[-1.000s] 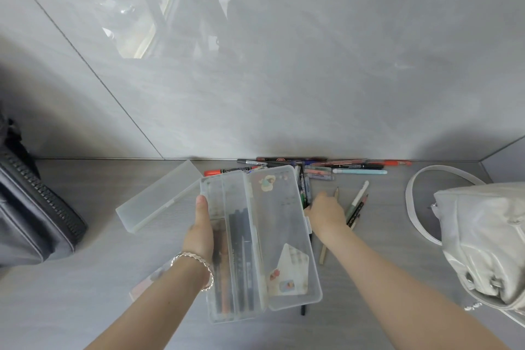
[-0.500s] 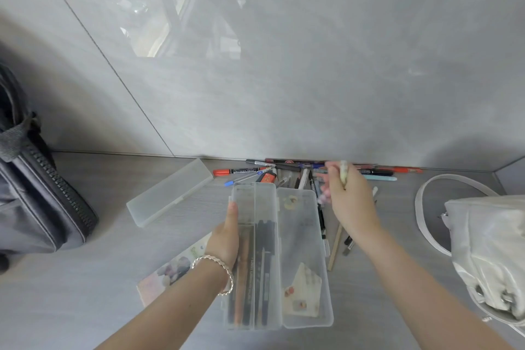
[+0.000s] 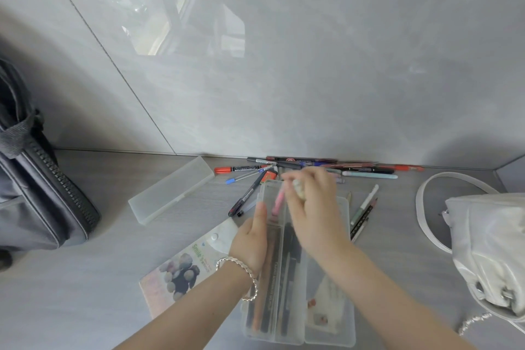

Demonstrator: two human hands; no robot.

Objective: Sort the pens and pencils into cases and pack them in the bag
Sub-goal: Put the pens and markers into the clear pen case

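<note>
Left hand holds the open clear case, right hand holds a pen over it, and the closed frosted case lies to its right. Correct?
Not quite: the head view shows the frosted case left of the clear case, not right. The rest stands.

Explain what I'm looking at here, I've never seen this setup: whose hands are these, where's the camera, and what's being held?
No machine here: a person works bare-handed, filmed by one camera on their head, looking down. The left hand grips the open clear case, with dark pens inside. The right hand, blurred, hovers over it pinching a pale pen; a pink pen beside it may be held too, I cannot tell. On the table: loose pens along the wall, a frosted case, a dark bag left, a white handbag right.
</note>
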